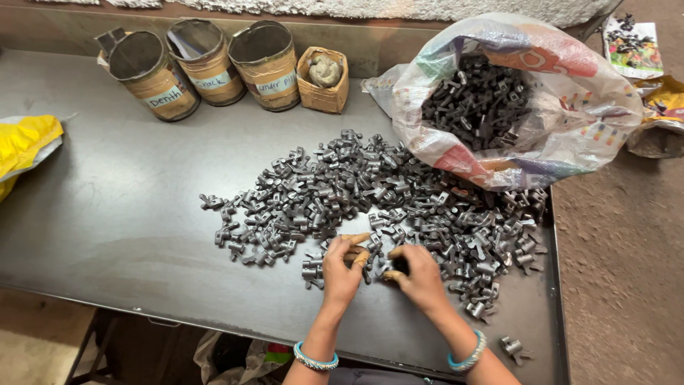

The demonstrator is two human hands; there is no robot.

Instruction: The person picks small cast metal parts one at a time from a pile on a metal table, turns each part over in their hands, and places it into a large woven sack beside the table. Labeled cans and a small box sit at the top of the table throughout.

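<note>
A wide heap of small dark metal parts (370, 192) lies spread over a dark metal table (121, 214). My left hand (342, 267) rests at the heap's near edge, fingers curled around a small metal part. My right hand (417, 274) sits just beside it, pinching another dark part (400, 265). Both wrists wear blue bangles. The two hands nearly touch. A patterned plastic sack (541, 135) full of the same parts stands open at the table's far right.
Three taped tin cans (203, 68) with paper labels and a small woven box (324, 82) line the back edge. A yellow bag (25, 142) lies at the left. One stray part (513, 348) sits near the front right corner. Dirt floor lies to the right.
</note>
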